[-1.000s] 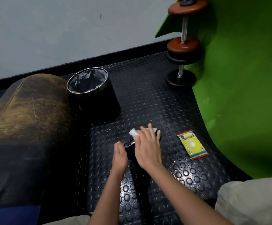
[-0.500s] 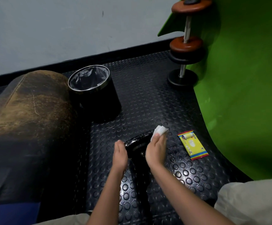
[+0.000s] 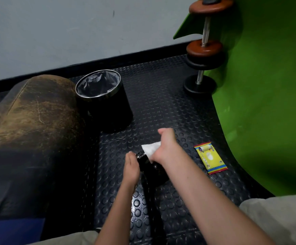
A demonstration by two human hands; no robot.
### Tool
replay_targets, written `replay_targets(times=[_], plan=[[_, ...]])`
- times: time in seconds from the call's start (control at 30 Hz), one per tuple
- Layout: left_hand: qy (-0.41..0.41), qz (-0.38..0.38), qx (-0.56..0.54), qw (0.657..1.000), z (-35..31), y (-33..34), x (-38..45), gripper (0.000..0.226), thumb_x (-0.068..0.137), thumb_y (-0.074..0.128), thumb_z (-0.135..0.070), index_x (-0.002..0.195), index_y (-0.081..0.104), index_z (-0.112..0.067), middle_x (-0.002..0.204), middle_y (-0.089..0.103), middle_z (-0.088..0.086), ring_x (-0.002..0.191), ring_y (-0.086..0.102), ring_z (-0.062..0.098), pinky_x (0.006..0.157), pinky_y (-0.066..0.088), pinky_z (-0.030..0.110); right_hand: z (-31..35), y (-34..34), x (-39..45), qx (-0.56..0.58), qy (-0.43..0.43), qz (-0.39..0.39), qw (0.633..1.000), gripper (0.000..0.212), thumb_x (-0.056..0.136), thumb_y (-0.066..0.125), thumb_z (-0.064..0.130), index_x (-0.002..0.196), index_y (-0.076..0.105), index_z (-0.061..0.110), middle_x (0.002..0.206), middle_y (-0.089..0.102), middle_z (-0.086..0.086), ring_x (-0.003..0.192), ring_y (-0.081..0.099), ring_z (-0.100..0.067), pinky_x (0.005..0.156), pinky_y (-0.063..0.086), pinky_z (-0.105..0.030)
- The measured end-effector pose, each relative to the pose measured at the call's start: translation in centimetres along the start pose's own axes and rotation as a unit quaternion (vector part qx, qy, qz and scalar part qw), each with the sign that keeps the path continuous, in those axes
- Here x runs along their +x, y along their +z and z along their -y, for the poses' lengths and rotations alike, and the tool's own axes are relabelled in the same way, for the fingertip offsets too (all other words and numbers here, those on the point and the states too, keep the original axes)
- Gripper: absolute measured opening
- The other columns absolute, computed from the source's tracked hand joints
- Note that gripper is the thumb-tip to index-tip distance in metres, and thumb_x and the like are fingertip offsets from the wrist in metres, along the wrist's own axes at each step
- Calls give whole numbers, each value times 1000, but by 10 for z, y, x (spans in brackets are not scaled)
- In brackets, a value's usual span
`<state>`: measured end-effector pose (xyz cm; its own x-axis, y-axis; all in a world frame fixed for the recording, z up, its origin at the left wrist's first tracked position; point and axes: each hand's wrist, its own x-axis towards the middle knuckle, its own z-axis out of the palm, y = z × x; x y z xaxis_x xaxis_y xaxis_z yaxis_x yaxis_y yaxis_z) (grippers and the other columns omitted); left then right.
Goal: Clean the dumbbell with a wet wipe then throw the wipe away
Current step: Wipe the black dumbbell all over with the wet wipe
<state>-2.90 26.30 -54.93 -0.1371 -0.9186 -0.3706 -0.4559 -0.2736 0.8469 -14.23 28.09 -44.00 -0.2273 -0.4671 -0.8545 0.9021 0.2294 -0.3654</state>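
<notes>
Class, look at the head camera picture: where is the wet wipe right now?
The wet wipe is at centre frame, held in the right hand over the black dumbbell, with the yellow wipe packet lying to its right.

The person's two forearms are bare, with no sleeves, watch or rings visible on them. The left hand (image 3: 131,167) and the right hand (image 3: 167,147) wear no gloves. Light beige trousers (image 3: 281,220) cover the legs at the bottom edge.
</notes>
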Motion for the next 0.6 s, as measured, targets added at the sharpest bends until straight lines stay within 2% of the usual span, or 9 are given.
replay_targets(times=[0.07,0.13,0.17,0.23,0.3,0.37,0.43,0.53,0.6], plan=[[5,6,-7,1000,1,0,-1,57,106,18,-42,132,43,2,137,51,19,134,41,38,112,35,46,12,-13,8,3,-24,-15,1000,34,87,53,32,107,58,5,107,61,-9,97,60,-29,86,50,-39],[13,10,-9,1000,0,2,-3,55,106,18,-40,130,43,3,135,51,22,134,40,39,112,35,46,15,-20,16,-4,-43,-32,999,37,86,52,35,110,58,8,113,60,-8,103,60,-29,94,47,-40],[15,8,-7,1000,-1,2,-4,56,106,18,-39,133,39,5,140,46,25,135,39,40,114,33,49,11,-19,18,-8,-42,-38,998,40,82,54,36,109,58,8,113,62,-8,101,61,-31,91,48,-40],[7,-2,-9,1000,-4,2,-6,56,106,19,-37,134,38,8,141,43,28,133,40,41,113,33,50,-3,-13,15,-6,-33,-35,999,42,74,58,35,106,61,7,108,67,-11,90,64,-32,73,53,-39],[1,-8,-12,1000,-3,1,-3,48,107,20,-33,120,46,5,127,52,27,114,52,34,99,40,43,-16,-5,8,-7,-16,-30,999,33,76,61,32,98,59,7,96,63,-10,78,60,-29,61,49,-33],[-6,-9,-11,1000,-5,1,-2,37,108,20,-33,102,46,-7,105,54,17,91,49,19,84,36,35,-20,0,0,-9,2,-13,1000,27,81,61,32,91,55,8,88,56,-9,74,55,-28,61,46,-34],[-12,-2,-7,1000,-7,-1,-3,40,107,19,-37,103,46,-9,107,54,11,97,50,20,86,34,33,-11,-3,0,4,9,-4,1000,31,82,59,35,93,57,6,93,62,-11,80,60,-30,71,50,-37],[-8,0,-17,1000,-1,0,0,61,105,18,-46,137,42,0,142,50,18,134,44,32,113,33,44,13,-16,11,19,-5,-11,1000,34,86,51,39,99,58,8,115,65,-8,102,62,-29,89,47,-38],[6,5,-21,1000,2,2,0,63,105,17,-47,137,40,2,143,47,21,136,42,37,115,32,48,21,-24,22,52,0,-36,998,40,92,45,39,110,58,6,129,60,-3,118,57,-28,105,40,-39]])
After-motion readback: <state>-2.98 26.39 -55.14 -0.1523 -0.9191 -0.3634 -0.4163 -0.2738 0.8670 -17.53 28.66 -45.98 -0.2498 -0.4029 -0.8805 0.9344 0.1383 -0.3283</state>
